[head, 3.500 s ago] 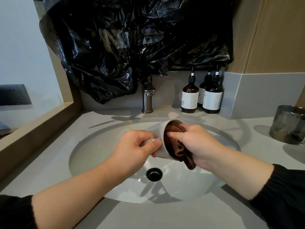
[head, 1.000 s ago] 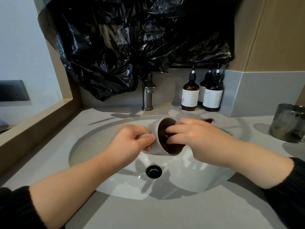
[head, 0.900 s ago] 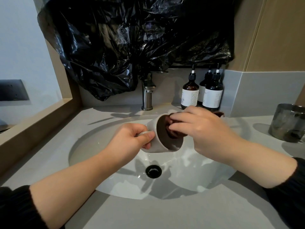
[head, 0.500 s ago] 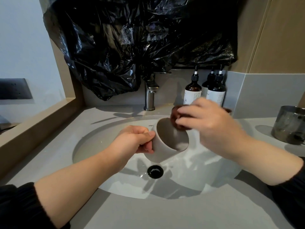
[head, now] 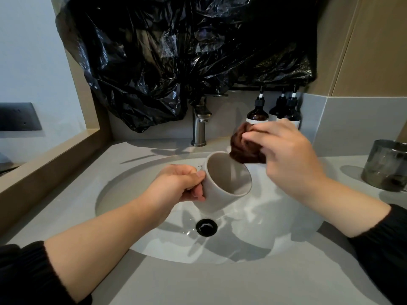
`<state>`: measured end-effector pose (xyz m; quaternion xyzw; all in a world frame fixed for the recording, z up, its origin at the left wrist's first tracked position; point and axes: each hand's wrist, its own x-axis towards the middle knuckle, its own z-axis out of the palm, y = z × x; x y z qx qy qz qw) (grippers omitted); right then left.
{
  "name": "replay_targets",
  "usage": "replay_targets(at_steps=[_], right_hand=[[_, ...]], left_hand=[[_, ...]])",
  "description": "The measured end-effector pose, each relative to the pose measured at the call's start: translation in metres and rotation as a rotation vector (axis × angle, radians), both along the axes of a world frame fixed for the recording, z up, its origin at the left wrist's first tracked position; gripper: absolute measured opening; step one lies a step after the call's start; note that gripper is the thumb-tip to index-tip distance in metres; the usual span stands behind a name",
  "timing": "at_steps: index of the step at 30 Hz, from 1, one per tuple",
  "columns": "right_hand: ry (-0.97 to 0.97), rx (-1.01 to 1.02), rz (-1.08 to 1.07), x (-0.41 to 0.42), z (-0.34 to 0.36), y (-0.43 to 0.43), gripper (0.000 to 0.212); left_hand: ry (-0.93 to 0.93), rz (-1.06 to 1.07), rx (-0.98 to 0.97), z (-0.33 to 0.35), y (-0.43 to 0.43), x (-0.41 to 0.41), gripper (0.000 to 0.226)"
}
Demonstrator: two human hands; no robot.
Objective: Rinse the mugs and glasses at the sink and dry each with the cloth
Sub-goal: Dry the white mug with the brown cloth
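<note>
Cloth (head: 244,148) now out of mug (head: 222,186), bunched in right hand (head: 290,159).

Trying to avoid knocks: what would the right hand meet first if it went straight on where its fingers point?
Likely the faucet: the right hand, gripping the cloth, points left and away, passing above the mug. Depth is unclear.

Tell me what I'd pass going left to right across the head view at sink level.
Dark wall plate → left hand → mug → right hand, holding the brown cloth → grey tumbler. The faucet and bottles overlap these, so they are left out.
</note>
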<state>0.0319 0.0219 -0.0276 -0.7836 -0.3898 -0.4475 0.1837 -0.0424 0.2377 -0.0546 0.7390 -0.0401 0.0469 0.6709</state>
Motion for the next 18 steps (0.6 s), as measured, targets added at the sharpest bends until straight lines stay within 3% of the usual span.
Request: replay_targets(at_steps=[2,5,11,14,18], right_hand=[[0.067,0.121,-0.032,-0.001,0.001,-0.004,0.04],[0.159,0.083,0.074,-0.017,0.0,-0.002,0.035],[0.096,-0.378,0.297,-0.032,-0.011,0.017,0.022],[0.031,-0.704,0.169,-0.023,-0.019,0.024,0.03],[0.16,-0.802,0.004,-0.031,-0.022,0.035,0.043]], left_hand=[[-0.023,0.021,0.038,-0.001,0.001,0.0,0.041],[-0.055,0.038,0.091,-0.001,0.001,0.0,0.04],[-0.101,-0.026,0.148,0.0,0.001,-0.002,0.031],[-0.141,-0.067,0.242,-0.001,-0.002,-0.003,0.029],[-0.175,-0.021,0.365,-0.007,-0.005,-0.002,0.028]])
